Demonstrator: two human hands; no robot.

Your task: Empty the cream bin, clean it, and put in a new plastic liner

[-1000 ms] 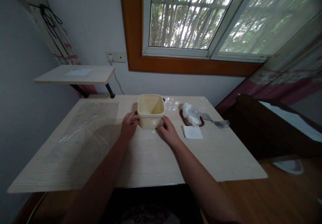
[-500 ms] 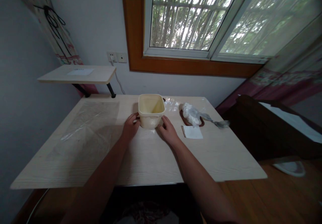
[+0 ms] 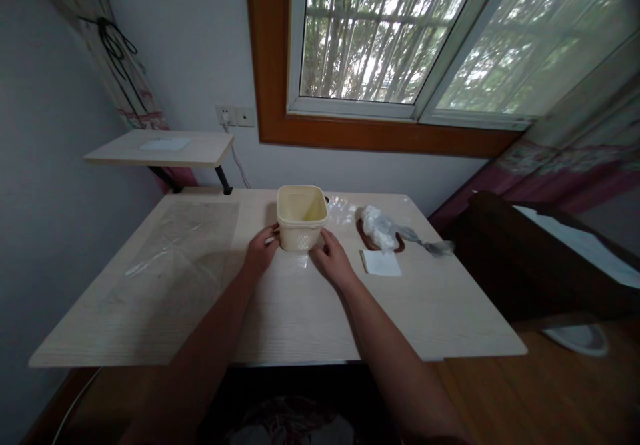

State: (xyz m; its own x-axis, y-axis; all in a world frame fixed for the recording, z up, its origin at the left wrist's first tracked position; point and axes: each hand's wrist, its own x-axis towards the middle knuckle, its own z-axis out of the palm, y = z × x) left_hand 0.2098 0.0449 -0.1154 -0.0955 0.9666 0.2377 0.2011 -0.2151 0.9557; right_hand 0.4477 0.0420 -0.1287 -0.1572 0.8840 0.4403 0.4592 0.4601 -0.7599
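An open cream-coloured plastic container (image 3: 300,237) stands upright at the back middle of the pale wooden table (image 3: 310,318). My left hand (image 3: 261,250) is at its left side, fingers curved against the lower wall. On the opposite side my right hand (image 3: 330,253) touches the container's lower right, thumb and fingers bent round the corner. Both hands grip it between them. The container's inside shows no contents that I can make out.
To the right lie a crumpled clear plastic bag (image 3: 379,227), a brown loop (image 3: 400,243) and a white square pad (image 3: 381,263). Clear plastic sheeting (image 3: 175,251) covers the left part. A raised shelf (image 3: 200,155) holding paper (image 3: 166,144) stands at the back left.
The view has shifted slightly. The container and both hands hold nearly the same place on the table.
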